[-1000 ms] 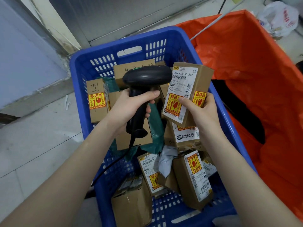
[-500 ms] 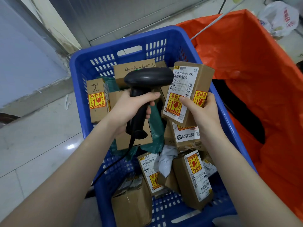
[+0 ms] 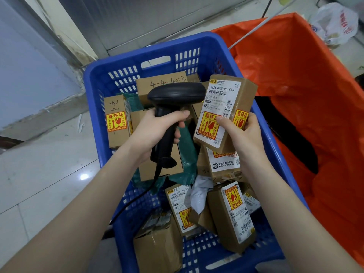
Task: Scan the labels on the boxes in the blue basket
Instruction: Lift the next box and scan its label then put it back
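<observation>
Little has changed since a second ago: the left hand (image 3: pixel 155 133) still grips the scanner (image 3: pixel 173 101), the right hand (image 3: pixel 244 134) still clasps the box (image 3: pixel 224 111) above the basket (image 3: pixel 262 134), scanner head slightly lower.

Both bare forearms reach forward. The left hand (image 3: pixel 157 133) is fisted, thumb across the top; the right hand (image 3: pixel 243 134) is cupped, thumb pressed forward.

Parcel sorting depot: labelled boxes (image 3: pixel 224 115) in blue basket (image 3: pixel 126 62), orange sack (image 3: pixel 315 95).
</observation>
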A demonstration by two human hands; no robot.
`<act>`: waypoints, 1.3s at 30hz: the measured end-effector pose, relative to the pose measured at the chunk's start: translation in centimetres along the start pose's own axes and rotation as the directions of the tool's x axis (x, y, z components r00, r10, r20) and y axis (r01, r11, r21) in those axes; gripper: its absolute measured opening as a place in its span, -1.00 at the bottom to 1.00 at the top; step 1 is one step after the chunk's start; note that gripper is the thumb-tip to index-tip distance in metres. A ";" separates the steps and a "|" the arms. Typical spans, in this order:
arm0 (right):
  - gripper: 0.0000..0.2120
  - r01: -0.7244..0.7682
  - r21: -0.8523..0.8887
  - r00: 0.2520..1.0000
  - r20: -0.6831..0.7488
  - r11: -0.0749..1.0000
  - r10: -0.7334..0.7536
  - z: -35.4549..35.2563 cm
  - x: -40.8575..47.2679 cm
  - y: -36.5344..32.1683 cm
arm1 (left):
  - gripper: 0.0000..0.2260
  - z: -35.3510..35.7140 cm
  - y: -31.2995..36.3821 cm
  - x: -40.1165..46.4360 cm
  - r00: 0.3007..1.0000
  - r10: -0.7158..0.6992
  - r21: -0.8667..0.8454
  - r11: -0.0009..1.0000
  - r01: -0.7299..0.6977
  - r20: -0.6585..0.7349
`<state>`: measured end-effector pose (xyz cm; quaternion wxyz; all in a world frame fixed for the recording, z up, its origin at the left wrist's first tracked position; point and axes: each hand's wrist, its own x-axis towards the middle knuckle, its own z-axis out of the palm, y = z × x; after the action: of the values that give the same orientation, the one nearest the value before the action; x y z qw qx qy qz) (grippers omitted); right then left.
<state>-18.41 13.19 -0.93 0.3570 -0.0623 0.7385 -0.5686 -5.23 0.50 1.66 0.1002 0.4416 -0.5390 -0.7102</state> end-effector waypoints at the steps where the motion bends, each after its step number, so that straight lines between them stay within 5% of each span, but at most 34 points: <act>1: -0.61 -0.005 0.009 1.000 -0.001 1.000 0.005 0.0 0.0 0.0 | -0.87 0.0 -0.1 0.0 1.000 0.004 -0.004 1.000 -0.004 0.000; 13: -0.56 0.011 -0.031 0.999 0.030 0.999 -0.010 0.2 -0.3 0.4 | -0.76 -0.5 -0.2 0.2 1.000 0.018 -0.040 0.999 -0.019 -0.016; 19: -0.40 0.073 -0.201 0.994 0.091 0.977 -0.055 1.1 -0.9 1.1 | -0.72 -1.2 -0.5 0.2 1.000 -0.018 -0.045 0.999 0.018 0.013; 24: -0.49 0.098 -0.338 0.988 0.150 0.936 -0.049 2.2 -1.2 1.5 | -0.84 -2.4 -1.2 0.6 0.996 -0.050 -0.113 0.993 0.042 -0.069; 29: -0.31 0.193 -0.602 0.981 0.129 0.775 -0.144 4.6 -1.2 1.9 | -0.82 -3.7 -1.6 1.2 0.988 -0.053 -0.118 0.992 0.036 -0.143; 39: -0.39 0.165 -0.833 0.969 0.038 0.528 -0.243 6.5 -0.6 3.9 | -0.77 -3.8 -1.9 1.3 0.992 -0.054 -0.030 0.998 0.051 -0.113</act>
<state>-12.86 9.69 -4.71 0.1853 -0.2858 0.9203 -0.1923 -2.55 -2.09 -0.73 0.1178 0.4940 -0.5111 -0.6934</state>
